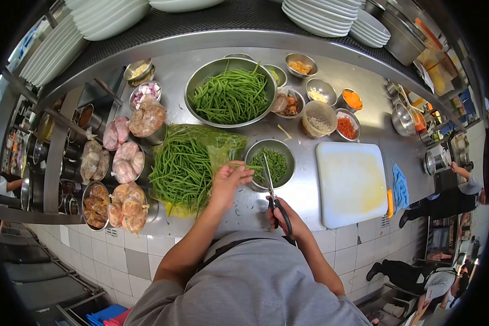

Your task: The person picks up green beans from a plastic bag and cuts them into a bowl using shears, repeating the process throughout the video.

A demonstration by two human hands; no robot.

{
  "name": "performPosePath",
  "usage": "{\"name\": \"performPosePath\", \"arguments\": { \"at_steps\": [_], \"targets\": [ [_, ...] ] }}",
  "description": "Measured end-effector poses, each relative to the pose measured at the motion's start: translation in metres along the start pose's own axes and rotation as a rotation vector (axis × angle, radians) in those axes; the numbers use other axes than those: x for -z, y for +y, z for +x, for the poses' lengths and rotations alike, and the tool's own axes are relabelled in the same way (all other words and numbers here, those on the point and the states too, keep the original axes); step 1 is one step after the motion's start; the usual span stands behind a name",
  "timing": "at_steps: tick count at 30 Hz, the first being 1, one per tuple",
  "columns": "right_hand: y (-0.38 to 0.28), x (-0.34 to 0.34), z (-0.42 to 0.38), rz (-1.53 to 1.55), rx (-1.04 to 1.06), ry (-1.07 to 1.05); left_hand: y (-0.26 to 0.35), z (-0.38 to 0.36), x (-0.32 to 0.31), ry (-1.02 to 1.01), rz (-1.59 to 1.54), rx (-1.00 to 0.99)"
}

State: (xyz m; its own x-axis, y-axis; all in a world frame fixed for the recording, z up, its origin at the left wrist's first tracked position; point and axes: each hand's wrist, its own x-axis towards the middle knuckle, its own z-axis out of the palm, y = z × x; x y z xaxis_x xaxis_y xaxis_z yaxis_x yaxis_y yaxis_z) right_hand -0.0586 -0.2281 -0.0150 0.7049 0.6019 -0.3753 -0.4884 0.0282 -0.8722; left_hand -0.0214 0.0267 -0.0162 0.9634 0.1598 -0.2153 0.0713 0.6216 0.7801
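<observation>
My left hand (pixel 231 182) pinches a green bean (pixel 239 166), held at the left rim of a small steel bowl. Around the black handles of a pair of scissors (pixel 270 183) my right hand (pixel 286 217) is closed, with the blades pointing up over that bowl. Short cut bean pieces (pixel 277 163) lie inside the small bowl (pixel 293 173). To the left, whole green beans (pixel 180 165) spill from an opened yellow-green plastic bag (pixel 223 145). Behind them, a large steel bowl (pixel 189 103) holds a heap of long beans (pixel 231 95).
A white cutting board (pixel 350 185) lies to the right, beside an orange handle (pixel 390 204) and a blue cloth (pixel 400 187). Small bowls with shredded carrot (pixel 346 127) and other foods stand behind. Bagged meat (pixel 129 207) lines the left edge. Stacked plates (pixel 320 16) fill the shelf above. People work at right.
</observation>
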Motion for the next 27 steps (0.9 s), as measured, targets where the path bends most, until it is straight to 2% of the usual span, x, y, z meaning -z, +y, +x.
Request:
{"name": "performPosePath", "arguments": {
  "at_steps": [5, 12, 18, 20, 22, 23, 24, 26, 27],
  "targets": [
    [-0.002, -0.004, -0.002, 0.092, -0.042, 0.056, -0.01, 0.0, 0.002, -0.055, 0.045, 0.034],
    [-0.003, -0.009, 0.0, 0.126, -0.067, 0.091, -0.009, -0.003, 0.001, -0.031, 0.1, 0.067],
    [-0.003, -0.012, 0.0, 0.132, -0.131, 0.153, 0.022, 0.003, 0.014, 0.044, -0.015, -0.026],
    [-0.001, -0.008, 0.0, 0.13, -0.124, 0.175, 0.042, 0.004, 0.041, 0.101, -0.022, -0.164],
    [0.003, -0.003, 0.001, 0.12, -0.115, 0.178, 0.07, 0.001, 0.073, 0.137, 0.144, -0.12],
    [0.004, -0.002, 0.001, 0.129, -0.112, 0.18, 0.078, -0.001, 0.081, 0.226, 0.363, -0.136],
    [0.003, -0.002, 0.001, 0.139, -0.11, 0.183, 0.085, -0.004, 0.088, 0.226, 0.366, -0.136],
    [0.002, -0.003, 0.001, 0.135, -0.119, 0.181, 0.093, -0.012, 0.098, 0.259, 1.177, -0.156],
    [0.001, -0.004, 0.002, 0.127, -0.131, 0.181, 0.091, -0.015, 0.1, 0.261, 1.181, -0.157]
  ]
}}
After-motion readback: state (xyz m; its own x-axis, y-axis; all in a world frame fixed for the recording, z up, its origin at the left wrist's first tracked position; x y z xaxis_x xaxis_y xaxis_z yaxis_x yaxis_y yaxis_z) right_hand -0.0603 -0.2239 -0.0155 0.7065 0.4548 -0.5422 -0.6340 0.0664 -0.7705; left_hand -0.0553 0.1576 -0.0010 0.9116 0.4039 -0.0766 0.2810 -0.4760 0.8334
